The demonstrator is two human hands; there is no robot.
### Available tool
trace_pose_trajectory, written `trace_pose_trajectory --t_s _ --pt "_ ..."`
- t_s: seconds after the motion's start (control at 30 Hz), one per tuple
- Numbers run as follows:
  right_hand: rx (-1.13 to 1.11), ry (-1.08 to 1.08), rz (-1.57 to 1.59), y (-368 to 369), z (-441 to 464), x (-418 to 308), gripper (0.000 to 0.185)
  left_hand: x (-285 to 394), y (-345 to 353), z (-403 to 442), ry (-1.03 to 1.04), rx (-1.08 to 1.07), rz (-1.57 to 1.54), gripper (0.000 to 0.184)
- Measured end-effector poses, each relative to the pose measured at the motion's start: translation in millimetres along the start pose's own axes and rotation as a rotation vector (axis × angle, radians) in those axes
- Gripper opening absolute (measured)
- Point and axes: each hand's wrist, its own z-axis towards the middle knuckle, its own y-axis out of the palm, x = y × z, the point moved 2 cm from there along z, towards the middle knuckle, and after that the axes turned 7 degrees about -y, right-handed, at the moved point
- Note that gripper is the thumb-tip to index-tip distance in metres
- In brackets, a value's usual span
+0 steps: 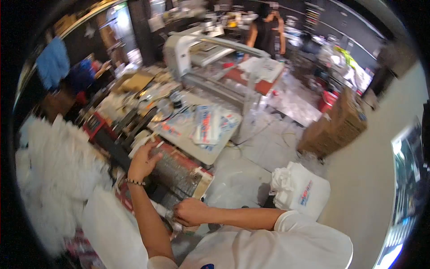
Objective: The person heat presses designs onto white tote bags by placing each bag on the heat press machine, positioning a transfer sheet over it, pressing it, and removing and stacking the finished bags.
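My left hand (pixel 143 162), with a beaded bracelet at the wrist, reaches over the far left end of a grey, shiny-topped bench machine (pixel 172 168) with red edges. Its fingers look spread, and a pale rounded part (pixel 140 140) lies just beyond them. Closer to my body, my right hand (pixel 191 212) is closed at the near end of the machine. Whitish, partly clear material (pixel 162 210) shows beside its fingers; blur hides what exactly they grip. Past the machine, a printed white bag (pixel 207 125) lies on a pale table (pixel 210 154).
White fabric-like material (pixel 60 157) is heaped on the left. Folded white printed bags (pixel 302 190) are stacked at right. A cardboard box (pixel 336 125) leans near the wall. Behind the table stands a large white-framed machine (pixel 179 56); a person (pixel 264 33) is farther back.
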Motion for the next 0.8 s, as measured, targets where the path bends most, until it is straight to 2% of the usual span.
trace_pose_trajectory --t_s 0.03,0.07,0.1,0.13,0.2,0.27,0.33,0.37,0.43,0.5,0.53,0.6,0.63,0.67,0.77,0.8 --pt "0.122 -0.092 0.034 1.0 2.8 -2.8 0.020 -24.2 -3.3 -9.7 -0.085 0.141 0.115 0.049" --pt "0.092 -0.149 0.080 1.9 3.3 -5.5 0.020 -51.3 0.9 -21.6 -0.176 0.273 0.242 0.050" --pt "0.133 -0.179 0.107 -4.2 2.0 -3.3 0.020 -69.1 6.4 -34.6 -0.360 0.351 0.389 0.055" --pt "0.170 -0.204 0.137 -9.4 0.5 -1.6 0.021 -99.9 17.5 -47.1 -0.440 0.382 0.438 0.059" --pt "0.173 -0.279 0.207 -16.7 1.7 -2.9 0.022 -78.8 25.1 -72.9 -0.699 0.368 0.379 0.058" --pt "0.189 -0.341 0.268 -22.1 2.0 -2.3 0.022 -88.9 39.7 -86.1 -0.620 0.415 0.134 0.068" --pt "0.201 -0.293 0.252 -20.3 2.0 -2.7 0.025 -80.9 43.2 -95.3 -0.470 0.665 0.210 0.071" --pt "0.178 -0.335 0.297 -21.2 3.5 -5.7 0.025 -79.0 47.2 -97.9 -0.471 0.719 0.268 0.076" --pt "0.013 -0.234 0.296 -24.9 4.7 -5.3 0.026 -86.6 51.7 -104.4 -0.495 0.779 0.334 0.082" --pt "0.054 -0.323 0.218 -25.3 -1.5 -6.7 0.030 -98.5 60.5 -102.7 -0.610 0.764 -0.288 0.087" --pt "0.121 -0.394 0.132 -27.7 -4.5 -6.8 0.033 -95.0 59.2 -100.9 -0.612 0.780 -0.294 0.087" --pt "0.071 -0.398 0.056 -25.2 -17.9 -3.1 0.037 -94.0 55.7 -101.0 -0.906 0.506 -0.707 0.089" --pt "0.029 -0.383 -0.007 -21.3 -20.1 -3.0 0.042 -106.2 66.3 -99.5 -0.862 0.582 -0.710 0.087" --pt "0.039 -0.393 0.004 -21.0 -18.4 -5.3 0.042 -103.1 63.3 -102.1 -0.852 0.574 -0.674 0.087" --pt "-0.199 -0.278 -0.038 -32.0 -12.3 -14.5 0.057 -93.1 58.7 -107.3 -0.762 0.594 -0.787 0.086" --pt "-0.196 -0.269 -0.052 -30.0 -9.9 -15.2 0.057 -89.9 57.8 -107.7 -0.771 0.574 -0.777 0.086"
